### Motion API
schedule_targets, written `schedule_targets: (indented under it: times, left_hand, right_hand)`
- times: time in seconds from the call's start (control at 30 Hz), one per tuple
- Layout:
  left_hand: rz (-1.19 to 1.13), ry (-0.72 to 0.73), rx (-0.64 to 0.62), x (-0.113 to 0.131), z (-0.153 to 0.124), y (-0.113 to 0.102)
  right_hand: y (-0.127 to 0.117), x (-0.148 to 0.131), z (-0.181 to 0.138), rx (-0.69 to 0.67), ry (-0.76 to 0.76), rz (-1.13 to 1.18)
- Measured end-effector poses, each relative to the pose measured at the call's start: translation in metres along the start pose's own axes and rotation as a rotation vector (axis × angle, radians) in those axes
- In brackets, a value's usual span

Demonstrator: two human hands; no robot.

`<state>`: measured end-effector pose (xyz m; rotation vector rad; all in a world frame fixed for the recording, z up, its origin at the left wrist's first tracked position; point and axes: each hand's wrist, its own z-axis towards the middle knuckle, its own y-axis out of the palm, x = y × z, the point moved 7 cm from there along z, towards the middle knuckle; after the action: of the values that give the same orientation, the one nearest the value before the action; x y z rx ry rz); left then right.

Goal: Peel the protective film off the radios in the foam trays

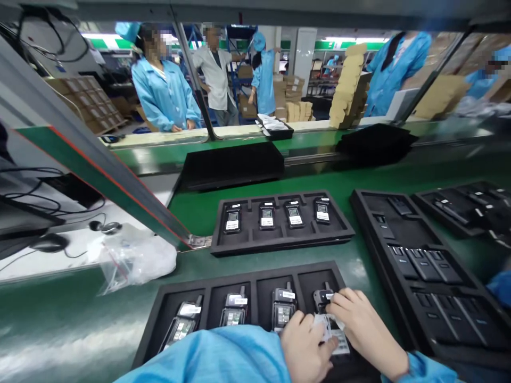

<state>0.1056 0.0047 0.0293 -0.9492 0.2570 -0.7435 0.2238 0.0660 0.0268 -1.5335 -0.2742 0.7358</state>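
Observation:
A foam tray (pixel 255 279) in front of me has walkie-talkies in its slots, lying face down with stubby antennas. At the rightmost walkie-talkie (pixel 320 301), both my hands work close together. My left hand (pixel 305 348) is closed, its fingers pinching a crumpled white label-like slip (pixel 324 322). My right hand (pixel 361 324) has bent fingers against the walkie-talkie and the slip's other side; its thumb is hidden. A printed white label (pixel 341 343) shows below the slip. The other walkie-talkies (pixel 284 308) lie to the left, partly covered by my left sleeve.
Behind stands another foam tray (pixel 279 243) with several labelled devices. On the right, a long foam tray (pixel 371 234) holds black battery packs (pixel 425 263). A plastic bag (pixel 139 260) lies left beside a slanted frame post (pixel 120 181). Black foam sheets (pixel 233 165) lie farther back; people stand beyond.

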Motion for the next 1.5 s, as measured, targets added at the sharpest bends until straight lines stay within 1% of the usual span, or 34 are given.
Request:
schedule_targets:
  times: [0.13, 0.23, 0.4, 0.6, 0.67, 0.7, 0.8, 0.87, 0.93, 1.03, 1.1, 1.13, 1.23, 1.3, 1.4, 1.5]
  left_hand:
    - [-0.011, -0.003, -0.09, -0.001, -0.004, 0.008]
    - [-0.028, -0.002, -0.106, 0.0, -0.006, 0.009]
    - [-0.041, 0.0, -0.103, 0.0, -0.008, 0.007]
    - [-0.001, 0.032, -0.18, -0.001, -0.003, 0.008]
    - [0.019, 0.035, -0.225, 0.001, 0.0, 0.008]
    - [0.036, 0.047, -0.28, 0.002, 0.0, 0.01]
    - [-0.091, 0.022, -0.428, 0.002, 0.0, 0.015]
    - [-0.184, 0.009, -0.507, 0.002, -0.001, 0.019]
    - [-0.172, 0.032, -0.564, 0.001, 0.0, 0.019]
    - [-0.138, 0.034, -0.613, -0.002, 0.005, 0.008]
    - [-0.099, 0.051, -0.607, -0.005, 0.008, -0.005]
    - [-0.076, 0.066, -0.582, -0.008, 0.01, -0.013]
    - [-0.023, 0.133, -0.445, -0.023, 0.009, -0.042]
    - [-0.016, 0.168, -0.385, -0.038, 0.001, -0.058]
    - [0.003, 0.172, -0.418, -0.06, -0.022, -0.068]
    - [0.012, 0.161, -0.472, -0.071, -0.047, -0.069]
  right_hand:
    - [-0.002, -0.002, -0.001, -0.011, 0.012, -0.019]
    - [-0.002, -0.005, 0.0, -0.021, 0.017, -0.002]
    - [-0.001, -0.004, -0.001, -0.011, 0.02, 0.001]
    - [-0.003, -0.003, -0.004, 0.037, -0.003, -0.054]
    - [-0.005, -0.008, -0.004, -0.004, -0.022, -0.12]
    - [-0.006, -0.011, -0.004, -0.04, -0.037, -0.155]
    - [-0.009, -0.015, -0.001, -0.099, -0.07, -0.203]
    - [-0.01, -0.01, -0.001, -0.072, -0.062, -0.22]
    - [-0.015, -0.002, -0.005, 0.003, -0.038, -0.205]
    - [-0.037, 0.012, -0.02, 0.245, 0.099, -0.037]
    - [-0.048, 0.023, -0.033, 0.395, 0.218, 0.125]
    - [-0.05, 0.028, -0.038, 0.436, 0.267, 0.205]
    - [-0.043, 0.038, -0.046, 0.476, 0.362, 0.39]
    - [-0.037, 0.043, -0.047, 0.482, 0.399, 0.486]
    - [-0.027, 0.049, -0.045, 0.476, 0.437, 0.674]
    - [-0.014, 0.055, -0.041, 0.449, 0.479, 0.941]
